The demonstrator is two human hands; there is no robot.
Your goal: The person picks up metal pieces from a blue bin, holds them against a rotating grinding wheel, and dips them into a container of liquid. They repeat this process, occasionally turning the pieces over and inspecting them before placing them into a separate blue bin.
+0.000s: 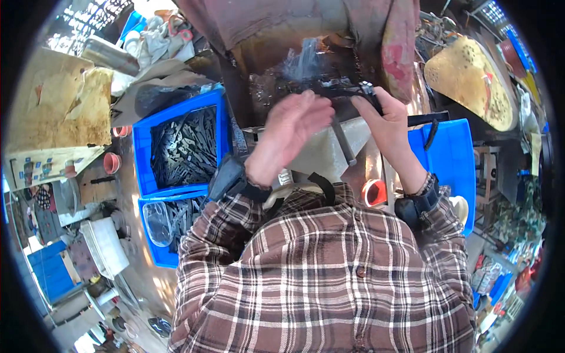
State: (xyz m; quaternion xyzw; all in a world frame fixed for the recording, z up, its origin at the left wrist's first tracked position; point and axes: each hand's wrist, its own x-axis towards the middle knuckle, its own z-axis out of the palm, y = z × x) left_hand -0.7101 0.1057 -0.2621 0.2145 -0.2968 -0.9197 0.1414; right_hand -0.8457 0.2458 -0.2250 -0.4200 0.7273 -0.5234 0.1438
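Note:
My right hand (pixel 388 120) grips a dark, narrow piece (pixel 341 92) with a small shiny metal part (pixel 366 88) at its right end. The piece's exact kind does not show. My left hand (pixel 294 129) is beside its left end, fingers stretched out and nearly flat; whether they touch it I cannot tell. Just beyond the hands, water (pixel 307 59) splashes inside a dark, wet, brown-stained housing (pixel 253 53). A thin metal bar (pixel 343 143) slants below the hands, by a pale sheet (pixel 312 150).
On my left, a blue bin (pixel 136 159) holds many dark, flat metal pieces (pixel 185 147). A second blue bin (pixel 154 253) adjoins it, with a clear plastic cup (pixel 158 223). Another blue bin (pixel 453 153) stands on my right. A stained cloth (pixel 397 53) hangs beside the housing.

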